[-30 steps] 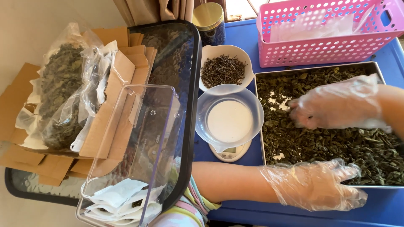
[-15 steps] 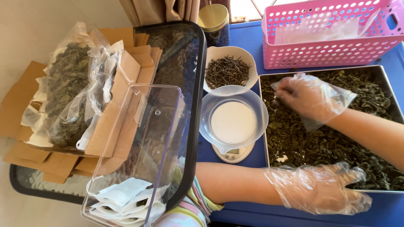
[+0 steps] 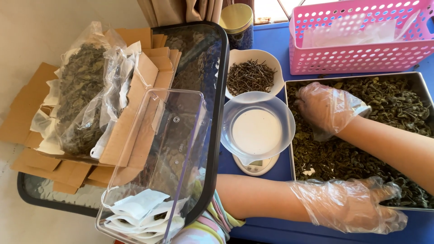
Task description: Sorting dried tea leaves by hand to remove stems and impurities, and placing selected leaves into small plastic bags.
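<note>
Both of my hands wear loose clear plastic gloves. My right hand (image 3: pixel 326 108) is palm down in the dried green leaves (image 3: pixel 393 104) at the left end of a metal tray (image 3: pixel 290 149), fingers curled into the leaves. My left hand (image 3: pixel 357 210) lies flat and open on the tray's near rim, holding nothing. Just left of the tray an empty clear bowl (image 3: pixel 231 118) sits on a small white scale (image 3: pixel 256 165).
A white bowl (image 3: pixel 236 57) of thin dark twigs stands behind the scale, with a gold-lidded jar (image 3: pixel 237 20) beyond it. A pink basket (image 3: pixel 361 52) is at the back right. To the left are a clear box (image 3: pixel 158 149) with white sachets (image 3: pixel 135 210), cardboard (image 3: pixel 135 117) and a bag of leaves (image 3: pixel 81 99).
My right hand has moved left across the tray to its left end and curled down into the leaves. My left hand has stayed on the near rim.
</note>
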